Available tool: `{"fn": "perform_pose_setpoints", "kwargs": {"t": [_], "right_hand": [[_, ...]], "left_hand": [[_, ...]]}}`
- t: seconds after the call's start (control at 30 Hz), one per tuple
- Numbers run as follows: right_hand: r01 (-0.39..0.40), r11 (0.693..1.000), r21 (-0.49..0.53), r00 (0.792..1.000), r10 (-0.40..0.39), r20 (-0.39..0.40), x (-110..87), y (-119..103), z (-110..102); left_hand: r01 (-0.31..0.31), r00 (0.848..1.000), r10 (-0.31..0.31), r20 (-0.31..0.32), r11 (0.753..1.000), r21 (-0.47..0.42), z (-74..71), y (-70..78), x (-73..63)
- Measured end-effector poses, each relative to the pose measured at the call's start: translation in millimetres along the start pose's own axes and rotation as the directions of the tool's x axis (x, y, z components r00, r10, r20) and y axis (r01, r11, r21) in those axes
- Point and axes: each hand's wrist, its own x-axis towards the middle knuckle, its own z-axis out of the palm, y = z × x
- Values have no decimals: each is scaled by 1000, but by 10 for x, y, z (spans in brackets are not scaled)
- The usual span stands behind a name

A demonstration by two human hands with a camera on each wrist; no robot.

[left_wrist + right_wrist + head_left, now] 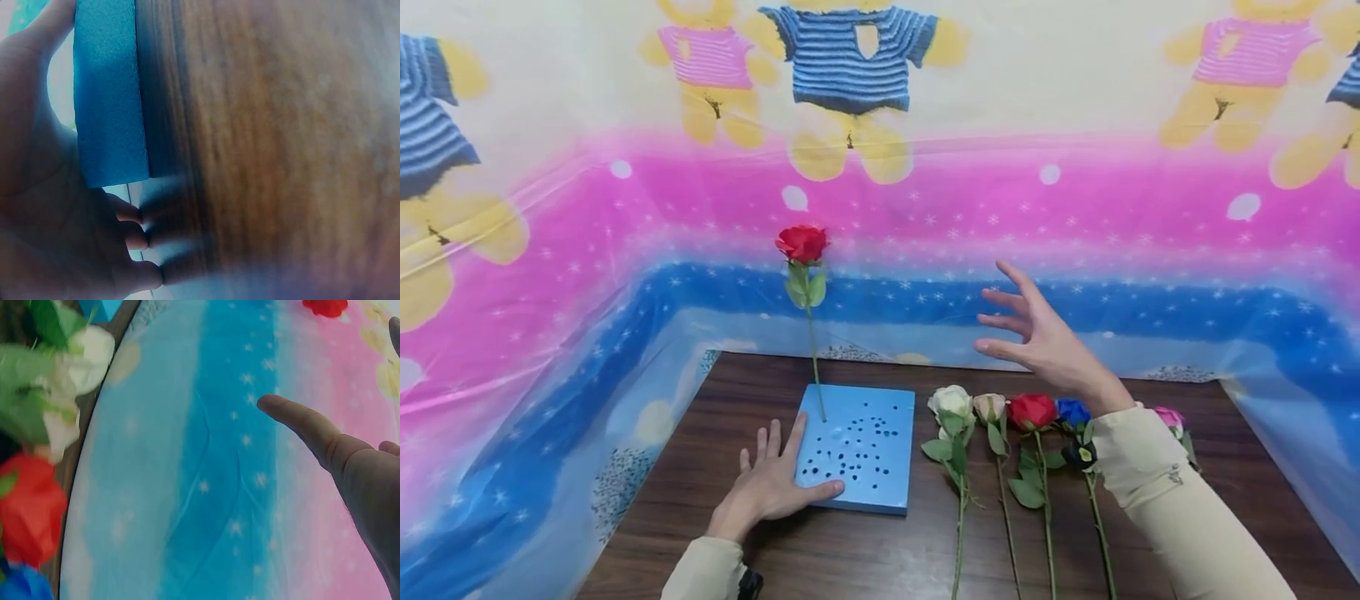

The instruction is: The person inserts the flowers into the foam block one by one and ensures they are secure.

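Note:
A blue foam block (857,450) dotted with many small holes lies on the table. One red artificial rose (802,244) stands upright in its back left part. My left hand (771,483) rests against the block's left side and front corner, fingers spread, thumb on the near edge; the left wrist view shows the block's side (111,94) beside the palm. My right hand (1037,333) is raised in the air above the flowers, fingers spread and holding nothing. In the right wrist view its thumb (300,422) extends over the backdrop.
Right of the block lie a white rose (953,404), a pale pink rose (990,407), another red rose (1032,411), a blue rose (1072,412) and a pink rose (1169,417), partly behind the right sleeve. The brown table (692,467) meets a printed cloth backdrop (925,208).

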Motion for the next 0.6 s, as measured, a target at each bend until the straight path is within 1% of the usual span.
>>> {"fn": "perform_pose_setpoints", "kwargs": {"t": [0.27,0.4,0.6], "right_hand": [[-27,997,-74,998,22,-61,-285,41,-401],[-44,993,-110,995,34,-93,-445,66,-597],[-84,987,-139,990,66,-126,-710,116,-839]], "left_hand": [[3,1000,-3,7,1000,-14,-6,11,9],[5,1000,-5,12,1000,-8,-11,12,8],[4,1000,-4,13,1000,-7,7,3,20]]}}
